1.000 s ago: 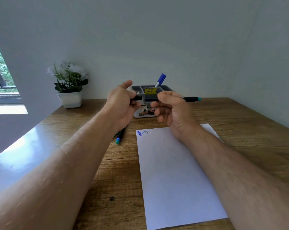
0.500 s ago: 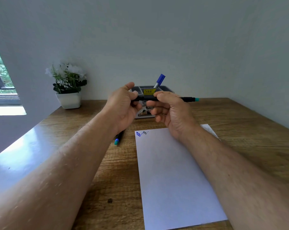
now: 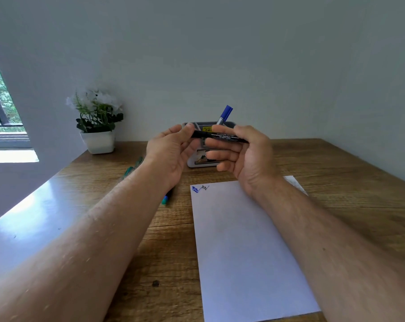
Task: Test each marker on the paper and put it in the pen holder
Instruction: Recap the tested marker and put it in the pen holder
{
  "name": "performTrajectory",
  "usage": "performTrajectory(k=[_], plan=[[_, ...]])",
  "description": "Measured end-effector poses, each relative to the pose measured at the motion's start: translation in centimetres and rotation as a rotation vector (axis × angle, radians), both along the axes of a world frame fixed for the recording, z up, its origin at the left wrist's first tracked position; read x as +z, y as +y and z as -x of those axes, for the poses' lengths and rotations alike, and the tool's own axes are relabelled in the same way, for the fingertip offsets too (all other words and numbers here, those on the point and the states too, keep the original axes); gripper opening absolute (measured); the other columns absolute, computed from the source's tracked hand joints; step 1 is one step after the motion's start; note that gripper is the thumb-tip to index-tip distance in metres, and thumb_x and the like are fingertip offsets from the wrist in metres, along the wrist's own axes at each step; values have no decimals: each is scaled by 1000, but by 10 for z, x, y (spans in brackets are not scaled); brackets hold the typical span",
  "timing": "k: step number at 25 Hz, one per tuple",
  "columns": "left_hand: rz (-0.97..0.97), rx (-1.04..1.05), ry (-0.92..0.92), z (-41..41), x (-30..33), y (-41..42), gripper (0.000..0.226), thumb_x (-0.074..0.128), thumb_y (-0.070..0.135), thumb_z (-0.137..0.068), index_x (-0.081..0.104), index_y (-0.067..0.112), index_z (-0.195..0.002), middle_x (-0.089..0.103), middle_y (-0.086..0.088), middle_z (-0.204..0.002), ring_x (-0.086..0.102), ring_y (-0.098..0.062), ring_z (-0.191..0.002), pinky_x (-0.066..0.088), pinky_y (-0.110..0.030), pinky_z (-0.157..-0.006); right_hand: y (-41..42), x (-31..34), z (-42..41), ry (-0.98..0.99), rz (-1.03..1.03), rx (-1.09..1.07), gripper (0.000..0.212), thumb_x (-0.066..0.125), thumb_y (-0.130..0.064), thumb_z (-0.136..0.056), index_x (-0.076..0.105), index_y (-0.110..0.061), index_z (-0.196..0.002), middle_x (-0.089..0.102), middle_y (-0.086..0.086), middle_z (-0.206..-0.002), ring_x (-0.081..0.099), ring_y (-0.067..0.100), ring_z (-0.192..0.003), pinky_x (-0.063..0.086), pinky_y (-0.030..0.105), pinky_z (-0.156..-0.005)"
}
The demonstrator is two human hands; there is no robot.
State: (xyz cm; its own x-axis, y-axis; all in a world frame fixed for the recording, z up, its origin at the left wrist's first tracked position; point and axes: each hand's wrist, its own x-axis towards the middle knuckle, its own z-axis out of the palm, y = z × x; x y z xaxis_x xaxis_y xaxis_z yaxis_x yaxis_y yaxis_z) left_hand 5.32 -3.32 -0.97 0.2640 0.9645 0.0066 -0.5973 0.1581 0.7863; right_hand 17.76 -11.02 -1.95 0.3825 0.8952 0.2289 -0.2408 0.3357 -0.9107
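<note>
A: What do the hands have?

B: A black marker [image 3: 220, 136], held level in the air between them. The left hand [image 3: 171, 154] pinches its left end between thumb and fingertips. The right hand [image 3: 245, 156] is turned palm up, with the barrel lying across its fingers and the thumb side curled over it, so both hands grip the same marker.

A: Where is the pen holder?

B: Straight behind the hands, partly hidden by them. The pen holder [image 3: 197, 162] is grey with a yellow label, and a blue marker [image 3: 225, 114] stands tilted in it, rising above the right hand's fingers.

A: And the paper?

B: The sheet of paper [image 3: 243, 247] lies on the wooden table [image 3: 336, 182] below the right hand and under the right forearm. Small blue and black scribbles [image 3: 199, 188] sit at its far left corner, just below the gap between the hands.

A: Anything else?

B: More markers [image 3: 166, 198] lie on the table under the left wrist, beside the paper's left edge; I can't count them. A potted plant [image 3: 97, 122] stands well to the left of the left hand.
</note>
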Motion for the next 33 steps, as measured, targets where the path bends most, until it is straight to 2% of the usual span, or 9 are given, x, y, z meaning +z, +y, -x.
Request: performTrajectory(k=[3,5,7,9,13,19,26,29,33], plan=[[0,27,-4,1,0,2,22,70,7,-88,67,0,-110,74,-9,-90,74,-14,-75,58,-20,-62,-1,-1,0,-144,-33,-127,21,50,-13,-98,69,-9,-107,77,13,-88,71,22,-64,53,26,-45],[19,77,-2,4,0,5,22,72,7,-86,69,2,-107,75,-9,-90,75,-13,-74,57,-19,-59,-1,-4,0,-429,-78,-298,13,62,-13,-93,73,-13,-100,77,5,-81,72,16,-64,55,26,-48],[17,125,-12,8,-1,7,17,72,5,-86,68,4,-102,74,-8,-85,75,-12,-70,56,-18,-59,1,-9,1,-750,-136,-439,15,71,-16,-88,78,-18,-101,76,-7,-84,72,5,-72,58,20,-62],[2,149,-18,9,-1,7,13,72,4,-86,68,6,-98,74,-7,-81,74,-10,-65,56,-18,-56,4,-14,2,-957,-154,-496,19,75,-21,-85,78,-20,-104,74,-13,-88,69,-3,-80,54,12,-73],[-20,150,18,7,-4,8,19,71,5,-87,68,5,-106,74,-9,-89,74,-12,-69,55,-19,-57,6,-18,2,-1147,-176,-537,16,72,-26,-89,73,-15,-101,73,-6,-85,65,2,-72,52,9,-65],[-35,128,-34,4,-2,9,22,68,2,-90,67,3,-112,73,-10,-92,74,-11,-71,57,-20,-62,7,-17,7,-1126,-203,-497,10,66,-25,-93,67,-15,-94,68,-6,-79,66,7,-69,55,24,-62],[-90,65,-18,-2,-4,-2,38,64,-5,-90,62,12,-124,73,-13,-99,75,-15,-74,59,-26,-69,10,-20,6,-1080,-153,-503,12,63,-28,-94,64,-16,-94,69,-7,-78,66,6,-70,56,25,-60],[-135,46,44,-4,-5,-5,47,63,-6,-90,57,19,-129,73,-13,-102,76,-17,-78,59,-27,-65,9,-20,6,-1103,-130,-508,13,62,-30,-96,65,-18,-98,68,-9,-82,66,4,-74,56,20,-62],[-216,85,151,0,-5,-2,54,65,-7,-88,54,18,-135,72,-9,-101,76,-17,-82,61,-31,-70,11,-21,5,-1141,-81,-493,16,60,-35,-97,66,-21,-100,69,-8,-82,66,5,-71,58,24,-59]])
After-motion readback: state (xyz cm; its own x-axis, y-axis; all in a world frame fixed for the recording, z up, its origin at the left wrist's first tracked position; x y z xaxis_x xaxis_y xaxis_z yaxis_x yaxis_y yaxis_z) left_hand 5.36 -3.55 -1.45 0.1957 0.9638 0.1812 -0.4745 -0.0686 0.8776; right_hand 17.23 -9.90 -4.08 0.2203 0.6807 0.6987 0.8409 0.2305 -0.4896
